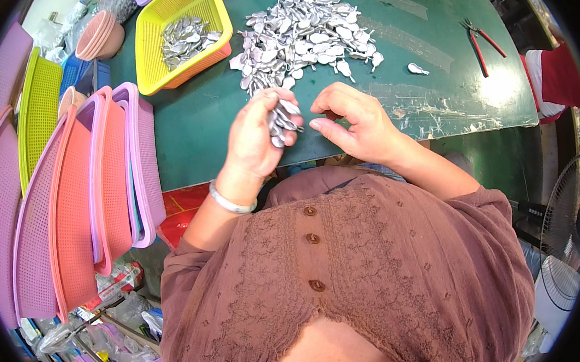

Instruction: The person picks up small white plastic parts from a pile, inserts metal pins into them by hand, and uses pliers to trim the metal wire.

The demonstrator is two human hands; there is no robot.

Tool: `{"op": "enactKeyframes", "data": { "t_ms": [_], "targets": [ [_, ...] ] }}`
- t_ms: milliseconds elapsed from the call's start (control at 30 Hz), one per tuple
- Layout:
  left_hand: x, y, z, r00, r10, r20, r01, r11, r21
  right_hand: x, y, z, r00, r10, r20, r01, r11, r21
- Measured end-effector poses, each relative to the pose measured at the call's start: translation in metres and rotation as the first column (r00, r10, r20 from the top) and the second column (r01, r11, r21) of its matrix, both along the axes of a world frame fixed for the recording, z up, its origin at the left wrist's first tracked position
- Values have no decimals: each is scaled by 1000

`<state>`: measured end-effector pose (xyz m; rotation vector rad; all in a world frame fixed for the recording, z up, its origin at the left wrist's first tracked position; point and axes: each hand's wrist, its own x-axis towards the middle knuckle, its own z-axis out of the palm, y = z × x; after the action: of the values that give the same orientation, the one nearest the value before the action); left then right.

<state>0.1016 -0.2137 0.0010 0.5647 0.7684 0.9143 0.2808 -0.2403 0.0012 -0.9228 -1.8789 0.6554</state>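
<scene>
My left hand [253, 135] is closed around several small silver metal pieces [282, 125], each flat and rounded with a narrow stem. To its right, my right hand [349, 118] hovers near the table's front edge, thumb and forefinger curled but apart, with nothing visible between them. Beyond both hands a large heap of the same silver pieces [313, 38] is spread over the green table [405, 75]. More of these pieces [187, 40] lie inside a yellow plastic basket [154, 20] at the left.
Red-handled pliers [479, 49] lie at the far right, and one loose silver piece [417, 69] sits nearer the heap. Stacked purple and coral baskets [77, 200] stand left of the table. A fan [567, 207] is at the right, below a person's red sleeve [566, 78].
</scene>
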Motion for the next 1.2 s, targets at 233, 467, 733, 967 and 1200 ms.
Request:
{"op": "enactKeyframes", "data": {
  "t_ms": [233, 467, 733, 967, 1200],
  "targets": [
    [-73, 111, 44, 949, 285, 132, -311, 911, 270, 13, 0, -9, 995, -26, 96, 33, 997, -73],
    [-98, 179, 39, 527, 671, -521, -228, 702, 675, 15, -2, -10, 994, -9, 113, 23, 992, -121],
    [-18, 84, 12, 406, 615, -676, 567, 411, 714, 23, 3, -13, 985, -13, 171, 33, 993, -111],
    [-3, 77, -6, 207, 581, -787, 646, 523, 556, 21, 3, -14, 980, 4, 201, 20, 993, -114],
    [0, 56, -6, 341, 549, -763, 609, 489, 624, 25, 9, -12, 974, -21, 226, 50, 991, -123]
  ]
}}
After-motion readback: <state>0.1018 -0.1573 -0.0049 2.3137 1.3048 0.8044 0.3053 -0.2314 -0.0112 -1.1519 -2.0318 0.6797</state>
